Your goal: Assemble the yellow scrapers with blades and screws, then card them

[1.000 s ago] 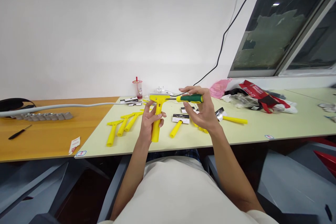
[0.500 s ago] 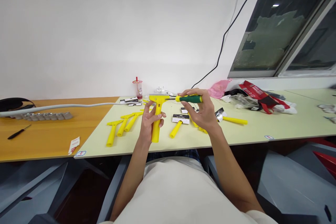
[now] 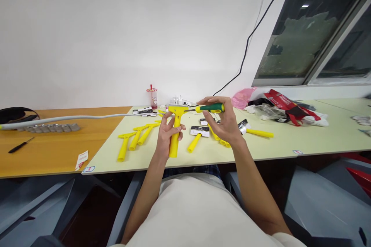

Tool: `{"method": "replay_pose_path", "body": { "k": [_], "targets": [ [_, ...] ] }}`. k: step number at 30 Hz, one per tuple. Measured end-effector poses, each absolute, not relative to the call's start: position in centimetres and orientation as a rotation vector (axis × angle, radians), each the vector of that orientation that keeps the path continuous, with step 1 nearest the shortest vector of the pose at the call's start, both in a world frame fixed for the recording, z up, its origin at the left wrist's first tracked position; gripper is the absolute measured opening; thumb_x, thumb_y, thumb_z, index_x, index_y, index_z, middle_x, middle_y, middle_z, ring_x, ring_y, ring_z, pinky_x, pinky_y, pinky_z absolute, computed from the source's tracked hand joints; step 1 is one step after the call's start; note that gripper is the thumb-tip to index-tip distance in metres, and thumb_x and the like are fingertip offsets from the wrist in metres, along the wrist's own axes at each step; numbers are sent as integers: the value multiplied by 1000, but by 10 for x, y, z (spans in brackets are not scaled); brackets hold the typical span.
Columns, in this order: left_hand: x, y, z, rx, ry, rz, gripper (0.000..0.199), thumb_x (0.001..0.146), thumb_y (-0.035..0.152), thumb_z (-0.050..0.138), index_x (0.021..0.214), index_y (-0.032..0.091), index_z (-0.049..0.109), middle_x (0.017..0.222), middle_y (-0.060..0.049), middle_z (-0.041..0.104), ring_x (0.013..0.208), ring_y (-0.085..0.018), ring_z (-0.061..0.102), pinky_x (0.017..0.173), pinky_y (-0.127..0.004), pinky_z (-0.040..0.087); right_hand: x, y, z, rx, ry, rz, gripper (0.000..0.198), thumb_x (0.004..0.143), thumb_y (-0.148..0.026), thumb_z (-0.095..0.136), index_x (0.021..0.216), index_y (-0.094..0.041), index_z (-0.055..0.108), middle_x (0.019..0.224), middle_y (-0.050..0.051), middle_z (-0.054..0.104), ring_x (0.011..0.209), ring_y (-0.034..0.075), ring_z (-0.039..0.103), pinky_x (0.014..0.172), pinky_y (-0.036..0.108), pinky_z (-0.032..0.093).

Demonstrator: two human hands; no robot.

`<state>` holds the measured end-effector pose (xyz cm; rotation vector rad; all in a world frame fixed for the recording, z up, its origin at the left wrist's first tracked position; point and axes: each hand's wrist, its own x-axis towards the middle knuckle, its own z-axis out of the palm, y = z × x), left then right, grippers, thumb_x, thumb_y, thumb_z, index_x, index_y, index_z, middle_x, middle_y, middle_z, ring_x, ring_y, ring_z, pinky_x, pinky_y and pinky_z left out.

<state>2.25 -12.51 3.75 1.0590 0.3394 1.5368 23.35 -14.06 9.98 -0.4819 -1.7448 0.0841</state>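
My left hand (image 3: pixel 164 136) is wrapped round the handle of a yellow T-shaped scraper (image 3: pixel 174 147), held upright above the table with its wide head on top. My right hand (image 3: pixel 230 125) grips a screwdriver (image 3: pixel 213 107) with a green and yellow handle, lying level. Its metal shaft points left, and the tip meets the right side of the scraper's head. Below and to the left lie several more yellow scrapers (image 3: pixel 123 149). Under my hands a yellow scraper with a black and white card (image 3: pixel 199 131) rests on the pale tabletop (image 3: pixel 162 164).
A cup with a red straw (image 3: pixel 153 97) stands by the wall. Further right are a pink bag (image 3: pixel 242 97), a red bag (image 3: pixel 279 102) and another yellow scraper handle (image 3: pixel 260 133). On the orange table left are metal sockets (image 3: pixel 55 127), a black screwdriver (image 3: pixel 19 146) and a white cable (image 3: pixel 87 117).
The scraper and my left hand have shifted slightly right. The screwdriver stays at the scraper's head, and my right fingers have opened a little around its handle.
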Motion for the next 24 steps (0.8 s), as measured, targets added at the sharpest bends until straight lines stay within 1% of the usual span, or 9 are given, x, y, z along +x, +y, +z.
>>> {"method": "replay_pose_path", "body": {
  "k": [2,8,14,19,24],
  "targets": [
    [22,-125,38,1050,336,1543,71,72,16,92,131,33,59,115,-1,65,82,-13,72,50,-17,40,232,-140,100,-469,-1748,65,26,109,-32,72,131,-31,57,127,9,75,122,26,76,107,50,65],
    [22,-125,38,1055,337,1515,70,72,17,92,131,33,58,112,0,65,82,-13,72,50,-17,40,232,-140,102,-473,-1739,-137,23,105,-25,78,123,-32,66,115,5,81,108,25,81,94,45,66],
    [22,-125,39,1076,344,1489,73,71,19,93,133,33,57,117,-2,67,82,-14,72,50,-18,40,235,-139,103,-459,-1727,-133,24,101,-23,83,117,-31,66,111,4,83,105,26,82,89,44,64],
    [23,-127,40,1058,336,1476,72,71,16,93,132,32,58,115,-1,66,81,-13,72,49,-17,41,238,-137,101,-483,-1726,-132,25,100,-26,85,116,-32,67,109,4,84,102,27,81,87,45,63],
    [24,-128,40,1063,343,1463,72,71,18,94,132,32,58,117,-2,66,82,-13,73,50,-17,41,241,-137,101,-516,-1727,-166,22,102,-31,83,116,-31,67,109,5,85,100,27,81,85,46,62]
  ]
}}
